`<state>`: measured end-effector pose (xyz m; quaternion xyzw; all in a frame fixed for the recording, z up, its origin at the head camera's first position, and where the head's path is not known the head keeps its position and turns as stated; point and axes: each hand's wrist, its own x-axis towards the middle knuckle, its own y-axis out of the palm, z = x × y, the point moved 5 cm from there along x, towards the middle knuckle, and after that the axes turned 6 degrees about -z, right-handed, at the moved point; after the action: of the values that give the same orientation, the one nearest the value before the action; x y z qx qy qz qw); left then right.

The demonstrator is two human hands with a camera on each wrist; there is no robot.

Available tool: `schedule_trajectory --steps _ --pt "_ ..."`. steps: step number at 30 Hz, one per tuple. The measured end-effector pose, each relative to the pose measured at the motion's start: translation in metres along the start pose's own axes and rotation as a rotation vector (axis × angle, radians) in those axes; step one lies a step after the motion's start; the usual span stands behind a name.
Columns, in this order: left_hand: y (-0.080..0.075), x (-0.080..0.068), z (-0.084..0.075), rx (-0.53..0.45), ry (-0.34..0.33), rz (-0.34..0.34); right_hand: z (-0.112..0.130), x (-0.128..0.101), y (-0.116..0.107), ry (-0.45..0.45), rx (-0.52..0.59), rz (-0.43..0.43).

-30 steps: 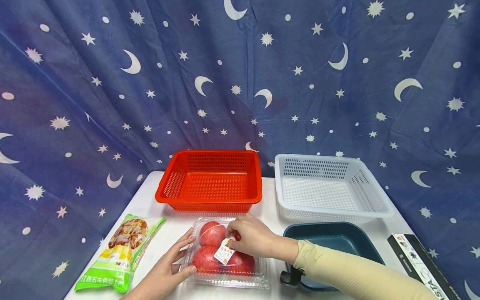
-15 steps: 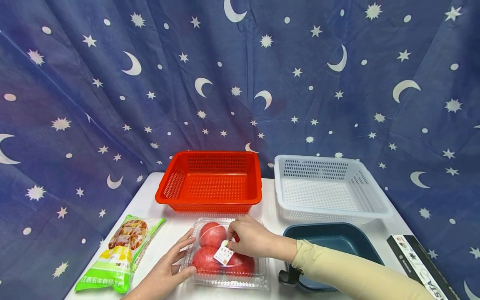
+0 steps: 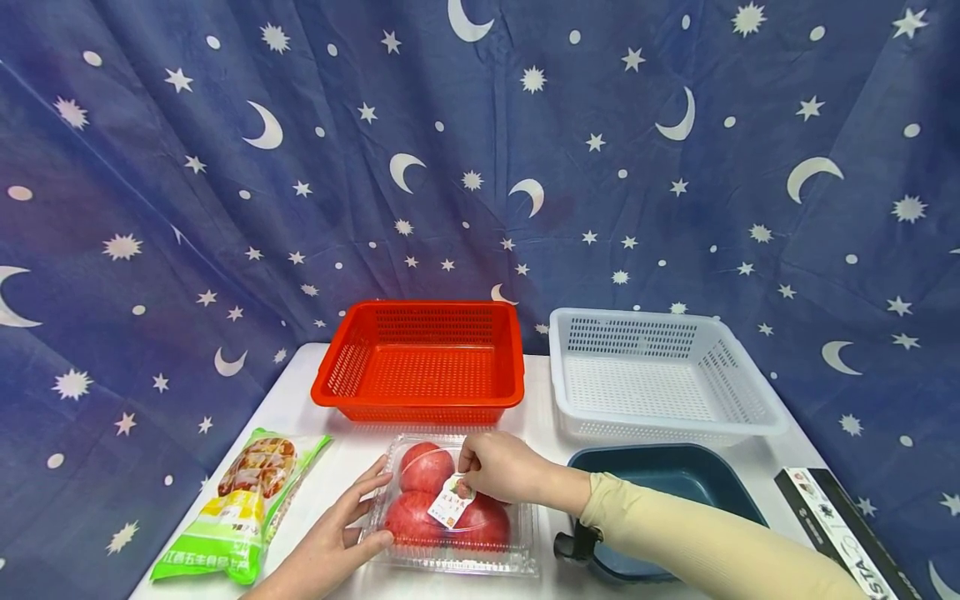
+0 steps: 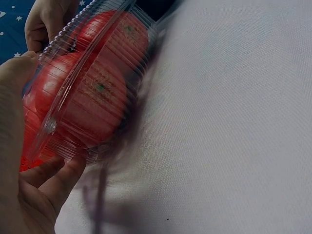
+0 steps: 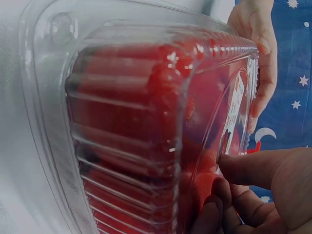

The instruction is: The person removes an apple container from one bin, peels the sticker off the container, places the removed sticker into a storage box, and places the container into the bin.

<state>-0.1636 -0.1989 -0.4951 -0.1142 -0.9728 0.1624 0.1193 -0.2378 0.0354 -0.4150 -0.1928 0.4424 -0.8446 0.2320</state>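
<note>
A clear plastic clamshell box [image 3: 517, 556] holding several red apples [image 3: 426, 468] lies at the table's front middle. On its lid is a white label [image 3: 448, 505] with a strawberry picture. My right hand [image 3: 501, 467] pinches the label's upper right corner between thumb and bent fingers. The right wrist view has the thumb [image 5: 253, 168] right at the label's edge, the other fingers curled below. My left hand [image 3: 337, 529] rests against the box's left end, thumb and fingers spread. In the left wrist view its fingers [image 4: 63, 178] touch the box's far corner.
Behind the box stand a red basket [image 3: 420, 410] and a white basket [image 3: 667, 421]. A blue pan [image 3: 675, 450] sits to the right, partly under my right forearm. A green food bag [image 3: 240, 508] lies left, and a long black-and-white box [image 3: 832, 525] far right.
My right hand has shifted slightly up and right, with its fingers still at the label's corner. More of the label's printed top now shows. The left hand and box keep their places.
</note>
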Motion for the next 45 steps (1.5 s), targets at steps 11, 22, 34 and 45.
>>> schedule_trajectory --steps 11,22,34,45 --pt "-0.0004 0.0005 0.0021 0.004 -0.043 -0.005 -0.0016 0.0035 0.0002 -0.019 -0.036 -0.025" --pt "0.0001 0.0 0.0034 0.02 -0.056 -0.002 0.001 0.0001 -0.0026 -0.105 -0.017 -0.095" --pt "0.0011 0.0005 0.0046 0.031 -0.084 0.005 0.0045 -0.0022 -0.0032 -0.059 0.067 -0.045" --pt "0.0007 0.0011 0.0052 0.023 -0.07 0.009 0.0071 -0.0044 -0.0053 -0.053 0.095 -0.036"
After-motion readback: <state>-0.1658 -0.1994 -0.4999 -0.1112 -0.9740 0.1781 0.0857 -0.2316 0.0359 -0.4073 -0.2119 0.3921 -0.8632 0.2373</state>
